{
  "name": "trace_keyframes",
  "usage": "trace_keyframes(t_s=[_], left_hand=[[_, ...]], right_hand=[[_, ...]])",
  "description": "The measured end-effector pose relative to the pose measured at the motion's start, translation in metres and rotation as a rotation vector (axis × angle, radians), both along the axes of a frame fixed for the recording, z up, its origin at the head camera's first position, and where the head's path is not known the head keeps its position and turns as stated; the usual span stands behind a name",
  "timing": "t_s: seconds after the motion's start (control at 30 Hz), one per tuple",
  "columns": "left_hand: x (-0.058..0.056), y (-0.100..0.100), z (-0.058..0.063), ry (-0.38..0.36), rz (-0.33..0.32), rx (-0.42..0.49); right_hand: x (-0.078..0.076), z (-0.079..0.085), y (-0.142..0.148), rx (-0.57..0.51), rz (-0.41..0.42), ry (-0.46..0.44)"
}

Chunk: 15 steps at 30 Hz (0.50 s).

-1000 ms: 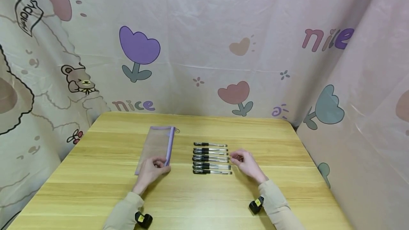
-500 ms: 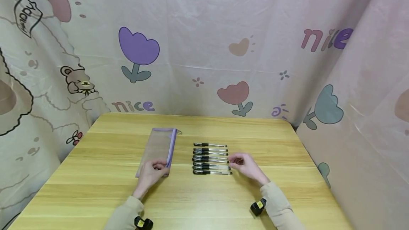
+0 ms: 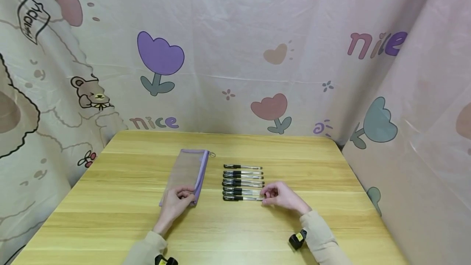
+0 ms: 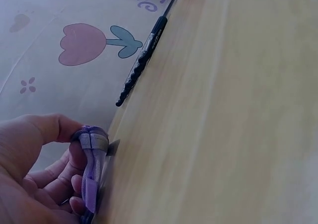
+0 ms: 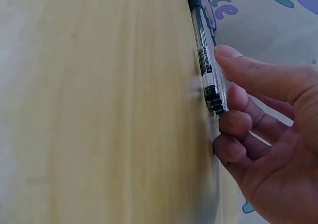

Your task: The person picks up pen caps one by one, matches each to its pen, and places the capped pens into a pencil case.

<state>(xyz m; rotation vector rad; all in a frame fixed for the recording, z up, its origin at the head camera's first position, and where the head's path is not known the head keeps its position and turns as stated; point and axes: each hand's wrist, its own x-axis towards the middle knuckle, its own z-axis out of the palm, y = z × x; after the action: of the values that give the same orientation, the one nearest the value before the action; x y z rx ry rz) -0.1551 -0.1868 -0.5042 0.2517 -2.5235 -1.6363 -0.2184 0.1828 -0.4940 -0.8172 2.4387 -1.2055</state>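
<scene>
A mesh zipper pouch [image 3: 184, 171] with purple trim lies flat on the left of the table. My left hand [image 3: 174, 204] pinches its near zipper corner; in the left wrist view the purple corner [image 4: 92, 154] sits between thumb and fingers. Several black-capped gel pens [image 3: 241, 183] with clear barrels lie side by side, caps to the left. My right hand [image 3: 281, 196] is at the right end of the nearest pen [image 3: 233, 198], fingers loosely bent. In the right wrist view thumb and fingers lie apart around the pen's tail [image 5: 213, 95]; firm contact is unclear.
The wooden table [image 3: 235, 232] reaches a printed curtain [image 3: 220, 44] at the back and sides. A small black camera sits on each wrist, the right one [image 3: 297, 239] fully in view. A zipper-pull loop [image 3: 212, 154] sticks out from the pouch's far corner.
The pouch has slid a little right and nearer, with my left hand holding its corner. My right hand has moved nearer along the pens' right ends to the nearest pen.
</scene>
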Motion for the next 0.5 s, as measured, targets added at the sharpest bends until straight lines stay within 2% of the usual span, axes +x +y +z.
trace_keyframes(t_s=[0.27,0.5], left_hand=[[0.002,0.001,-0.001,0.001,-0.012,0.041],[0.002,0.000,0.000,-0.013,-0.011,0.040]], right_hand=[[-0.002,-0.003,-0.007,0.039,0.013,0.034],[-0.004,-0.005,-0.012,0.063,0.005,0.095]])
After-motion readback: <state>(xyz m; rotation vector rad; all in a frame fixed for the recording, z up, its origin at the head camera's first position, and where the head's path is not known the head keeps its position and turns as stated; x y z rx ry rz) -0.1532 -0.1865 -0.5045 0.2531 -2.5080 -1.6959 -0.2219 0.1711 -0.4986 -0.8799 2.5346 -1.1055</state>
